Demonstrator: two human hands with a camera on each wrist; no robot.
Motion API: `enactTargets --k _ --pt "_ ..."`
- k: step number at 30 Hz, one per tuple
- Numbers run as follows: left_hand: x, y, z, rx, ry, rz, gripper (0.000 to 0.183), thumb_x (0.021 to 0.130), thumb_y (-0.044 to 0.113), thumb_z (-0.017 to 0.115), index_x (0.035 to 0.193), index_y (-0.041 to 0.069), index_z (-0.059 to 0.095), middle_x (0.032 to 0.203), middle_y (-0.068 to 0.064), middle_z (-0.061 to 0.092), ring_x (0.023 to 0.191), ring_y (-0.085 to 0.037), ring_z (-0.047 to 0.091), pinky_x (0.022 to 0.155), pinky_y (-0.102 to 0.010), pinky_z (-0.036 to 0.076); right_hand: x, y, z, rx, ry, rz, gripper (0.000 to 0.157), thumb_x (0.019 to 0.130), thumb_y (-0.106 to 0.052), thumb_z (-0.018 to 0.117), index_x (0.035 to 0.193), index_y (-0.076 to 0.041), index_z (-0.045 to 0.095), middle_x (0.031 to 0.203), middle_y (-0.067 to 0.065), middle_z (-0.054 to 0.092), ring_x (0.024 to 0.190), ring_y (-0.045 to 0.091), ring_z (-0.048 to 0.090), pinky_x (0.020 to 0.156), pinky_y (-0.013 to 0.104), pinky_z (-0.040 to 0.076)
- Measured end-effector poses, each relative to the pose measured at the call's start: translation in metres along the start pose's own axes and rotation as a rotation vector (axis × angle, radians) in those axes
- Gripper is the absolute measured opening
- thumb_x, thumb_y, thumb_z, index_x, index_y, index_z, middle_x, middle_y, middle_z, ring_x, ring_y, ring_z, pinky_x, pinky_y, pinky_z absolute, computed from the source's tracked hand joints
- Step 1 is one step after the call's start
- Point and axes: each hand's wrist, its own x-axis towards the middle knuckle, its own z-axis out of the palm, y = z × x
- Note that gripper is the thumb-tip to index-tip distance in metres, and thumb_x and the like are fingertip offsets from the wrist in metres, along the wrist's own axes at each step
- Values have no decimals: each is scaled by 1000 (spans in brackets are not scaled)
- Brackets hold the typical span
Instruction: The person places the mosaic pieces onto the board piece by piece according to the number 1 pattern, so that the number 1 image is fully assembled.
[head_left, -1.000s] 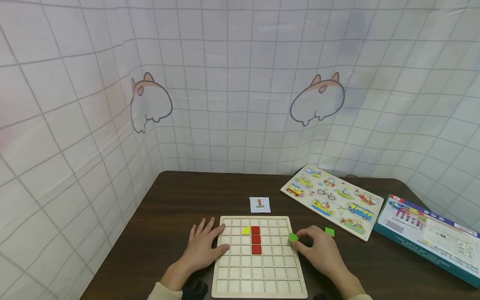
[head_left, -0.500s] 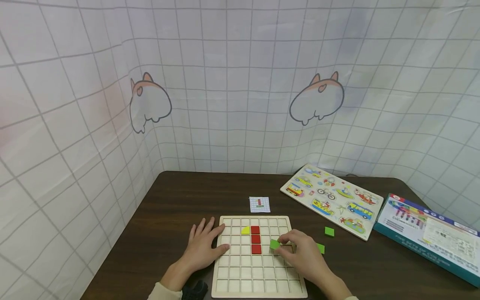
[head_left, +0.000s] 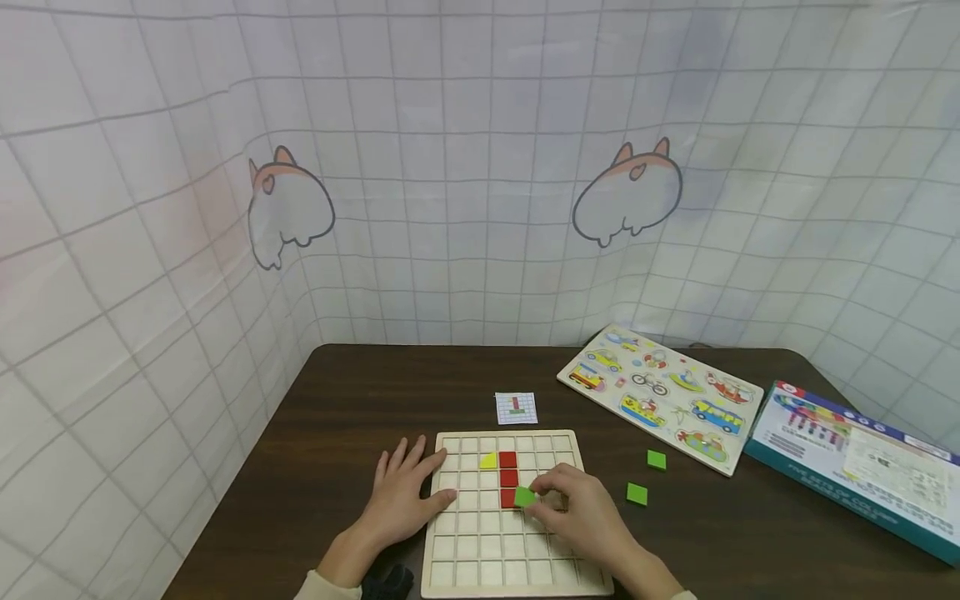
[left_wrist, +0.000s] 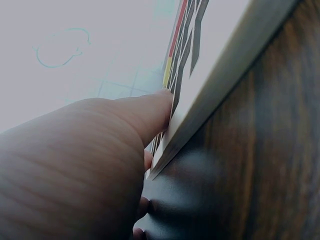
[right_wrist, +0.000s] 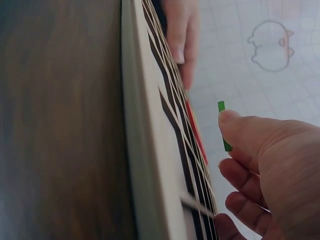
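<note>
Pinches green tile (head_left: 524, 497) between thumb and fingertip of right hand (head_left: 581, 512); narrow grip, only tile thickness between. Shows remaining right fingers loosely bent in right wrist view. Holds tile tilted above gridded board (head_left: 490, 547), apart from it in right wrist view; overlaps lowest of three red tiles (head_left: 508, 478) in head view. Contact of lowest right finger with board: cannot tell.

Rests left hand (head_left: 405, 497) at left edge of board, fingers mostly straight, thumb well out from them, thumb tip on rim.

Left of top red tile: yellow piece (head_left: 489, 461), in a cell. Right of board, on dark wooden table (head_left: 405, 383): two loose green tiles (head_left: 637, 494), apart. Just beyond board: small grid card (head_left: 516, 408) with red and green marks. Far right: vehicle puzzle (head_left: 663, 396), then teal-sided box (head_left: 855, 479). Behind table: white gridded curtain (head_left: 480, 208) with cartoon animal drawings.
</note>
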Motion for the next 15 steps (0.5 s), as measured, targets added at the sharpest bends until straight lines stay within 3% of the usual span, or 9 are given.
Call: enactTargets --k 5,15 --pt "-2 -1 -1 4 1 -4 65 90 48 66 145 16 50 157 -21 28 146 -45 12 112 -67 1 3 -5 9 -5 -16 -44 12 80 -23 82 89 -23 73 88 -14 64 77 7 54 69 24 47" --pt "1 1 0 17 4 -9 65 90 49 66 145 17 51 157 -20 29 147 -45 12 112 -66 1 10 -17 20 8 -121 -49 11 82 -27 81 89 -23 73 80 -15 57 70 3 50 63 19 44"
